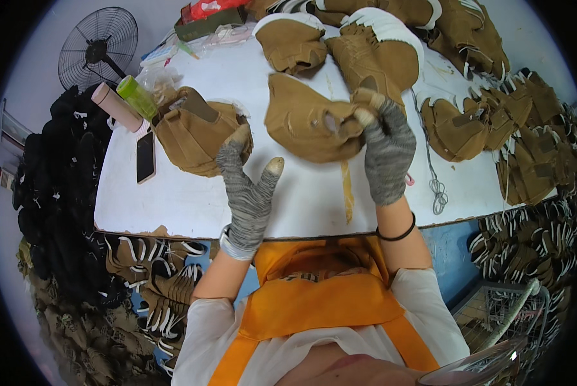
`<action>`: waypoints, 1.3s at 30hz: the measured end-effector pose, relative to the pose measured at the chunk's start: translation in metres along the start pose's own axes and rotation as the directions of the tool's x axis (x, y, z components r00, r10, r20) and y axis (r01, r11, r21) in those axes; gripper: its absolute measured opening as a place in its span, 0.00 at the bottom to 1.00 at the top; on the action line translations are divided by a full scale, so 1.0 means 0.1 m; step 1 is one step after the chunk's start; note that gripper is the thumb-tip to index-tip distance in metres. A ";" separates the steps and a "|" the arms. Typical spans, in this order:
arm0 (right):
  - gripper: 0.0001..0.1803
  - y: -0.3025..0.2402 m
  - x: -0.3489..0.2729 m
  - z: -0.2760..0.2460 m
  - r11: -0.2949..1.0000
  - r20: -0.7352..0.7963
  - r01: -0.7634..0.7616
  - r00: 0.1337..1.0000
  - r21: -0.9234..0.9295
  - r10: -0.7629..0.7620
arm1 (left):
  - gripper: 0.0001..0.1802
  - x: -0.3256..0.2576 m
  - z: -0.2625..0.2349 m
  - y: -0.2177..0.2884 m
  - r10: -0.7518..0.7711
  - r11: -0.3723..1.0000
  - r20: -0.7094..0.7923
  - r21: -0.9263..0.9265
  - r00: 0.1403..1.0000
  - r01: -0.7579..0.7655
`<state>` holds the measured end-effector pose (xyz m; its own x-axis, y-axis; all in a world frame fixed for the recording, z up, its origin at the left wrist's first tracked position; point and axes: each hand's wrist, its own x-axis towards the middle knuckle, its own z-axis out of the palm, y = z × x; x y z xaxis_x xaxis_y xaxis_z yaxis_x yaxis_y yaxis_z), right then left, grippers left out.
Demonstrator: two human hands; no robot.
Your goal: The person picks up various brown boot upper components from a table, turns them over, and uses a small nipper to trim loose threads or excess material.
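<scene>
My right hand (389,154), in a grey knitted glove with pale fingertips, pinches one end of a brown shoe upper (298,122). The upper hangs sideways above the white table, with an opening near my fingers. My left hand (246,199), gloved the same way, has its thumb and fingers apart and holds nothing. Its fingertips overlap the edge of another brown shoe upper (192,141) lying at the left; whether they touch it I cannot tell. Beyond the held upper lie two more brown uppers with white edges, one smaller (291,45) and one larger (372,58).
Brown uppers (456,132) are heaped along the table's right side. A phone (145,157), a pink bottle (116,107) and a green bottle (136,96) are at the left, near a black fan (98,50). A thin cord (433,174) lies right of my right hand. A wire cart (501,309) stands lower right.
</scene>
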<state>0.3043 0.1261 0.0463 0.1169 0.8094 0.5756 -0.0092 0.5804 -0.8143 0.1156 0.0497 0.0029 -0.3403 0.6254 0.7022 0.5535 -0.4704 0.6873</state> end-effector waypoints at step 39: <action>0.09 0.63 -0.03 -0.07 0.984 0.242 -0.114 0.959 -0.139 0.145 | 0.14 -0.48 0.07 -0.07 -0.203 0.798 0.631 -0.336 0.749 0.500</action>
<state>0.3106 0.1594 -0.0067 -0.1292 0.8825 0.4522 0.1160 0.4663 -0.8770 0.1332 0.0271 -0.0373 0.1119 0.9567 0.2687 0.0159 -0.2721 0.9621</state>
